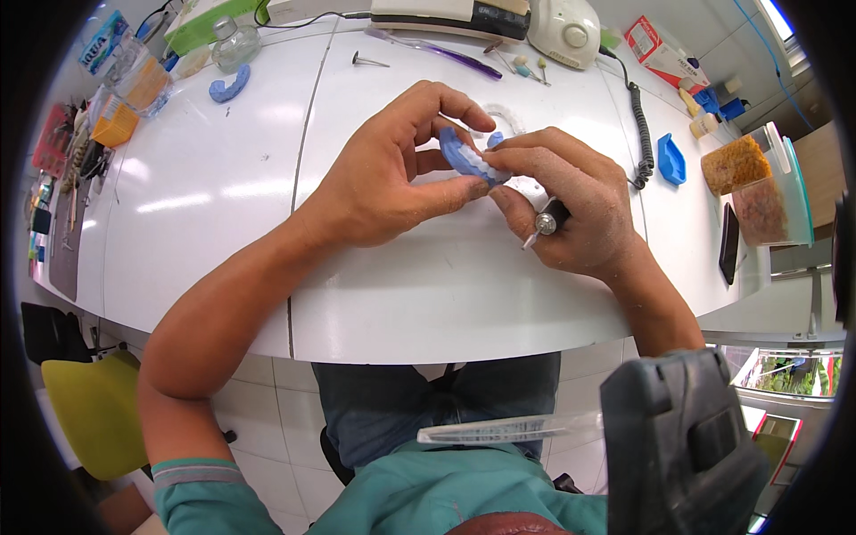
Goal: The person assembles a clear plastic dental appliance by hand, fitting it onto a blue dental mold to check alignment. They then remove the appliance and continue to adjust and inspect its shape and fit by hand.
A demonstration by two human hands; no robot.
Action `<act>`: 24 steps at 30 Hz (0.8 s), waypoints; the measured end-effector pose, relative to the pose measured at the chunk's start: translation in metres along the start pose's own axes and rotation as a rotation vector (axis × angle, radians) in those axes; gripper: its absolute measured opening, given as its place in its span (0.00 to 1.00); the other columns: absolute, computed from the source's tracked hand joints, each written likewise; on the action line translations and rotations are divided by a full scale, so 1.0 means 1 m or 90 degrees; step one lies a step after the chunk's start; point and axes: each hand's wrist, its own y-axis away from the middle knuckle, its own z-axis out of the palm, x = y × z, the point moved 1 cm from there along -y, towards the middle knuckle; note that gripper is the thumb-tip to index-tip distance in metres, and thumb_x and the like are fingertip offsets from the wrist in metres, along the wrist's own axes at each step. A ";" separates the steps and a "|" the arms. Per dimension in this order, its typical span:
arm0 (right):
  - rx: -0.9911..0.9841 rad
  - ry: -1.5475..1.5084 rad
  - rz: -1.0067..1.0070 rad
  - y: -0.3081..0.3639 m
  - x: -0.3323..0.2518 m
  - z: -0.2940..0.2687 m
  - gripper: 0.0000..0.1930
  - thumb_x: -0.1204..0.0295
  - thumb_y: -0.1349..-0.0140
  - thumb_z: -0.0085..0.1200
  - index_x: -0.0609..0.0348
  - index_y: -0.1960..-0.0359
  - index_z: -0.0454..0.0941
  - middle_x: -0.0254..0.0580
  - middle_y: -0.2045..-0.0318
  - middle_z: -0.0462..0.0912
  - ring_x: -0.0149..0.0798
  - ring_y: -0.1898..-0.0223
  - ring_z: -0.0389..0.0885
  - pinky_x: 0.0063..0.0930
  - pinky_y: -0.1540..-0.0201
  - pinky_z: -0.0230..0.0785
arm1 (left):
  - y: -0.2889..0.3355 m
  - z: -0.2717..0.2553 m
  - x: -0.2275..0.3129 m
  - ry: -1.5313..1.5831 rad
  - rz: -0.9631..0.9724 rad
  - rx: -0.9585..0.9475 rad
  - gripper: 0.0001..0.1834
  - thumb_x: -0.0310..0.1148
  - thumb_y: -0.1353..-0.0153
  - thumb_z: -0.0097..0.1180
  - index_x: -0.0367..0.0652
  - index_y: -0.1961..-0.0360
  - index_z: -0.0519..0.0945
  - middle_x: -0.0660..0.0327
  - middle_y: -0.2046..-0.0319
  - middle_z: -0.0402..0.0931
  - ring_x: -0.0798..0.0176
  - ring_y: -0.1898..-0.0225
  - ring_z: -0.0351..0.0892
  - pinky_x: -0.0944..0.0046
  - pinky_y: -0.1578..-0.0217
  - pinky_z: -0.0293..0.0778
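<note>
Over the table, my left hand (379, 169) grips a curved blue dental mold (456, 153) with a white row of teeth (473, 164) along it, between thumb and fingers. My right hand (571, 196) meets it from the other side, its fingertips touching the end of the white row. Tucked in that same hand is a black-handled tool (555, 214) with a metal end and thin tip, pointing down toward me. Behind the hands lie a clear arch-shaped piece (510, 116) and a small blue piece (495, 139), partly hidden.
Farther off are a purple stick (437, 52), small rotary bits (524, 68) and a white control unit (565, 34) with a coiled black cord (640, 134). Another blue mold (230, 86) sits left by a glass bottle (235, 46). At right are a blue tray (670, 160) and a teal-lidded container (785, 209).
</note>
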 end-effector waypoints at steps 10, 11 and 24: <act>0.016 -0.017 0.031 0.000 0.004 -0.002 0.11 0.82 0.45 0.72 0.58 0.62 0.85 0.42 0.62 0.88 0.42 0.61 0.89 0.35 0.63 0.81 | -0.004 0.001 0.002 -0.029 0.021 0.042 0.21 0.21 0.38 0.73 0.40 0.48 0.76 0.58 0.45 0.75 0.64 0.41 0.81 0.64 0.42 0.84; 0.021 -0.015 0.030 0.000 0.004 -0.002 0.11 0.82 0.46 0.72 0.59 0.63 0.85 0.42 0.63 0.88 0.41 0.61 0.89 0.35 0.63 0.81 | -0.003 0.001 0.002 -0.009 -0.010 0.039 0.21 0.20 0.38 0.73 0.40 0.48 0.76 0.57 0.47 0.77 0.64 0.43 0.83 0.64 0.42 0.85; 0.049 0.058 -0.016 0.004 0.005 -0.002 0.13 0.85 0.51 0.73 0.59 0.65 0.85 0.43 0.65 0.88 0.40 0.64 0.88 0.32 0.66 0.82 | -0.004 0.004 0.018 0.023 -0.115 0.065 0.16 0.18 0.38 0.71 0.36 0.52 0.79 0.55 0.52 0.85 0.64 0.51 0.89 0.66 0.46 0.87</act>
